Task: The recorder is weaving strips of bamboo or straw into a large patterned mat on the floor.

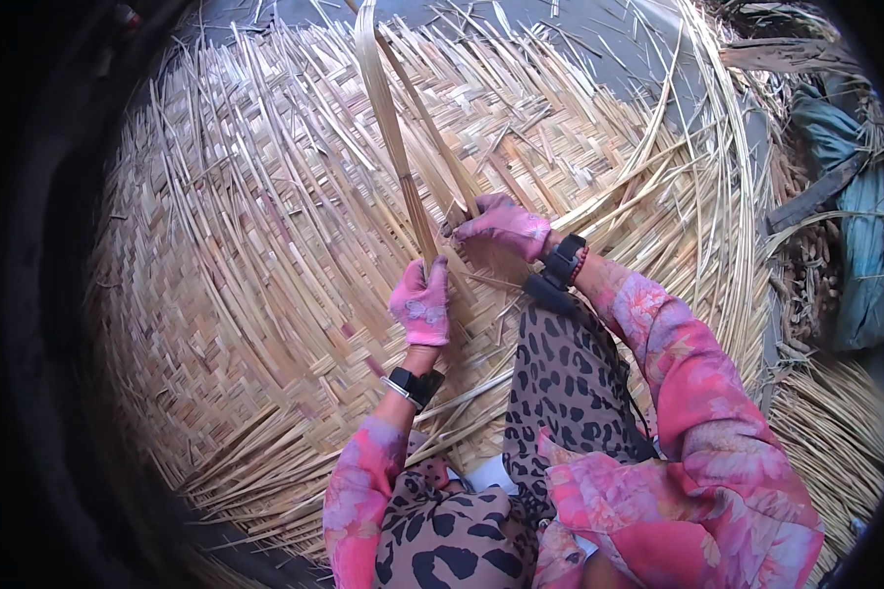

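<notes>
My left hand [422,306], in a pink glove, is closed around the lower end of a long, flat, straw-coloured strip [388,110]. The strip rises away from me to the top edge of the view. Just right of it and a little farther off, my right hand [506,228], gloved in pink as well, pinches a second narrow strip [432,128]. Both strips draw close together near the top; whether they are one folded piece I cannot tell. Beneath both hands lies a large woven mat [216,255] of pale and brownish strips in a slanting pattern.
Loose strip ends [717,187] fan out along the mat's right side. At the far right are a blue-green cloth bundle [859,265], a wooden piece [817,193] and a pile of strips [835,422]. My patterned knees rest over the near part of the mat.
</notes>
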